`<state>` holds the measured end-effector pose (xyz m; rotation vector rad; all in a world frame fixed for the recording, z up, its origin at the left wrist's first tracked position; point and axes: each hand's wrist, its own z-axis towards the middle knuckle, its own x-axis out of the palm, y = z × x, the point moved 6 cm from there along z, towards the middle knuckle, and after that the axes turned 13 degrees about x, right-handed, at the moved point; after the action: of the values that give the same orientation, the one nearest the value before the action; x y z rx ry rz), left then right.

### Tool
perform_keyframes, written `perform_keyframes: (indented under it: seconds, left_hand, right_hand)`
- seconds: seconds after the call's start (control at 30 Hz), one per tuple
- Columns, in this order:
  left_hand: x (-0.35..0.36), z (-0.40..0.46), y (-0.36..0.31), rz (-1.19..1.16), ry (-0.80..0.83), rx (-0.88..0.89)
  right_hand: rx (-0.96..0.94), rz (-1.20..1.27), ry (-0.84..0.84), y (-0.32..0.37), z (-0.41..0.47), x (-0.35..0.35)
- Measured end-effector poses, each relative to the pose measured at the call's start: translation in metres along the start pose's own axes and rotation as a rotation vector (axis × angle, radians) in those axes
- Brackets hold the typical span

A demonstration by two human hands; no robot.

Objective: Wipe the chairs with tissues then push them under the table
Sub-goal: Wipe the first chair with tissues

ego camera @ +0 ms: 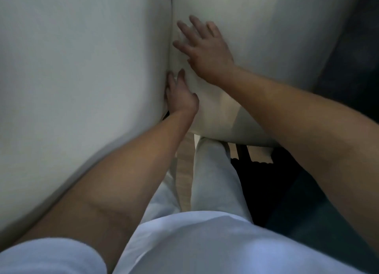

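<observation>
I see my right hand [205, 48] spread flat on the right white chair [256, 48], while my left hand [180, 95] grips the left chair's [82, 78] edge beside it.

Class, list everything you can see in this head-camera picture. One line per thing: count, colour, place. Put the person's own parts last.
Chairs: two, off-white padded surfaces side by side; left chair fills the left, right chair the upper right, with a narrow seam between them.
Floor: one pale strip, lower centre between the legs.
Dark area: black, lower right below the right chair; too dim to identify.
Tissue: none clearly visible.
Trousers: light grey-white legs, centre bottom.
Shirt: white, bottom edge.
Left hand: one, at the seam, fingers against the edge of the left chair.
Right hand: one, fingers spread flat on the right chair.
</observation>
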<state>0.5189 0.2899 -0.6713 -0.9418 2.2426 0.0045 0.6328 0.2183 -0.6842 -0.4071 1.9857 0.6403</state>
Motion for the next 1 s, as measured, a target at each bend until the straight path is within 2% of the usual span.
perform_keyframes:
  seconds: [0.17, 0.37, 0.5, 0.8, 0.93, 1.0]
  left_hand:
    - [0.004, 0.003, 0.006, -0.051, -0.054, 0.015]
    - [0.002, 0.007, 0.007, -0.191, -0.192, 0.000]
    - [-0.001, 0.007, 0.005, -0.231, -0.223, 0.014]
    - [-0.004, 0.000, 0.011, -0.278, -0.287, 0.021]
    - [-0.008, -0.013, 0.011, -0.297, -0.294, 0.032]
    - [-0.011, -0.020, 0.009, -0.301, -0.291, 0.052]
  right_hand:
    - [0.077, -0.071, -0.069, -0.004, 0.002, 0.011]
    - [-0.022, -0.079, -0.288, -0.002, 0.000, 0.005]
    - [0.101, -0.028, -0.344, -0.012, -0.006, -0.005]
    - [0.329, 0.178, -0.220, -0.027, -0.016, -0.004]
    - [0.411, 0.225, 0.037, -0.026, -0.027, 0.000]
    - [0.430, 0.226, 0.042, -0.029, -0.037, 0.002]
